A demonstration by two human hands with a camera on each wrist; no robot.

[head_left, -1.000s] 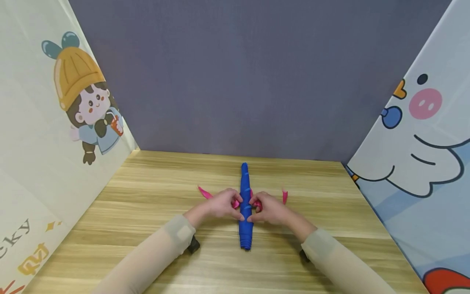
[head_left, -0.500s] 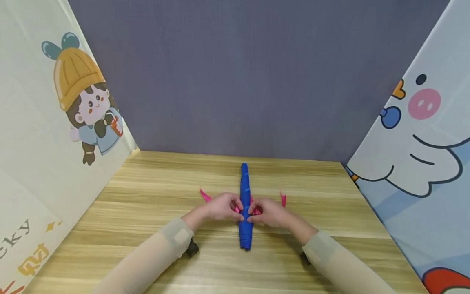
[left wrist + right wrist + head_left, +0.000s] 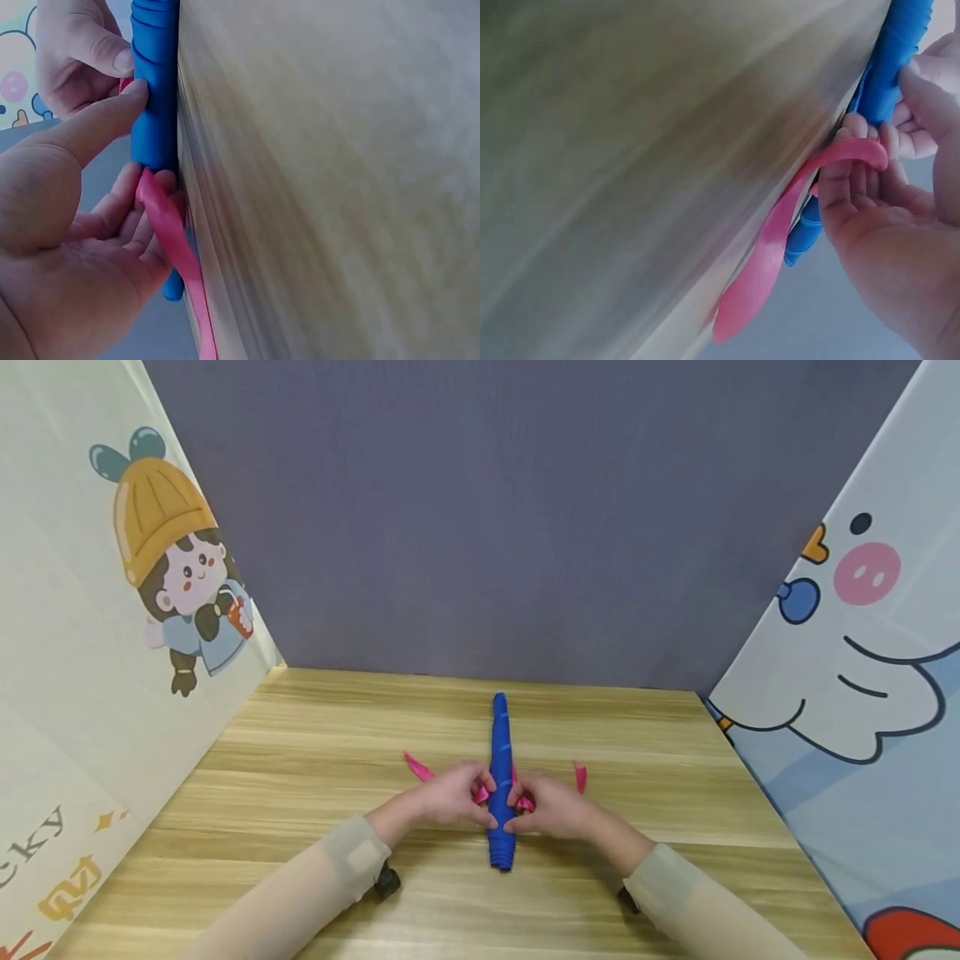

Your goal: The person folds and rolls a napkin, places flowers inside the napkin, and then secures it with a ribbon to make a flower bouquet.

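Note:
A tapered roll of blue cloth [image 3: 501, 739] lies lengthwise on the table, its narrow end away from me. A pink ribbon [image 3: 417, 767] crosses it, with a loose tail out to each side. My left hand [image 3: 450, 795] curls at the roll's left side, thumb against the cloth and ribbon held among the fingers. Opposite, my right hand [image 3: 555, 807] mirrors it, its curled fingers holding the ribbon [image 3: 761, 270] close to the cloth. In the left wrist view the ribbon [image 3: 174, 240] leaves the fingertips and hangs along the table edge. Where it passes at the roll is partly hidden by fingers.
The wooden table [image 3: 315, 727] ends at a grey panel [image 3: 480, 527] behind. Cartoon-printed panels stand at the left [image 3: 60, 610] and right [image 3: 885, 693]. Dark wrist-camera pieces show under both sleeves [image 3: 300, 893].
Both hands have moved a little toward me along the roll, and the ribbon has shifted the same way with them. The blue roll stays in place.

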